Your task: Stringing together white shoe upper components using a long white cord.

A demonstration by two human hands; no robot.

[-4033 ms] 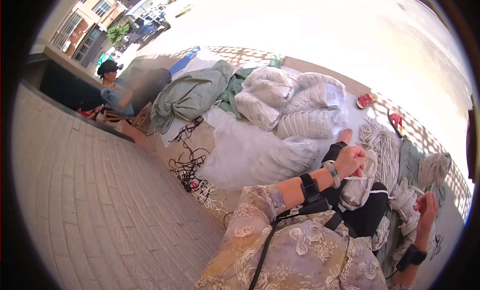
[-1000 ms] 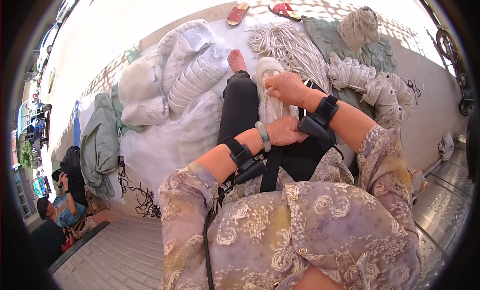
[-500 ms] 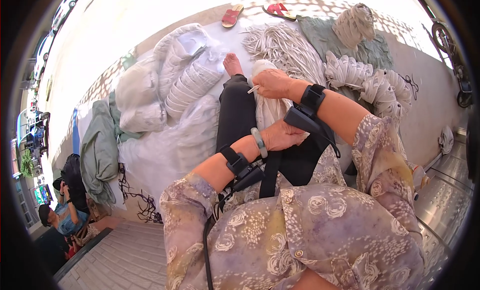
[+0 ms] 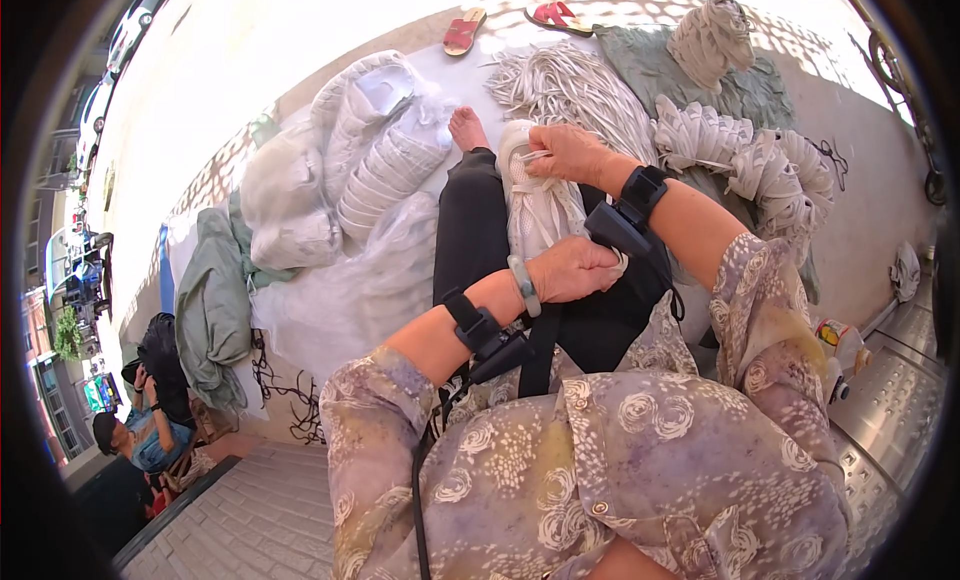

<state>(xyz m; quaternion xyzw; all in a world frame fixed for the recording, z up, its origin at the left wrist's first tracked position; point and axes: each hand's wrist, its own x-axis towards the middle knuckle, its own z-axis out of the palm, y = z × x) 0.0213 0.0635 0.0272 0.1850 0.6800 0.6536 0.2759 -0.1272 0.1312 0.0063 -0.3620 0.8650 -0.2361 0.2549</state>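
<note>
super bright out on the far side, the sunlit ground (image 4: 300,40) is basically blown to white with detail gone. strong sun falls out there, and a lattice shadow (image 4: 800,55) dapples the strip at far right. nearer in it's all open shade: soft, even light, so the left hand (image 4: 575,270), right hand (image 4: 570,155) and patterned shirt (image 4: 500,450) look reasonably sharp. the white shoe (image 4: 530,205) goes a bit pale, and the plastic-wrapped bundles (image 4: 290,195) look hazy. dull sheen on the metal panel (image 4: 890,395) at near right. heavy fisheye too: the brickwork (image 4: 250,490) at near left slants, the cars (image 4: 125,35) at far left get squished, and a black ring eats the corners.
</note>
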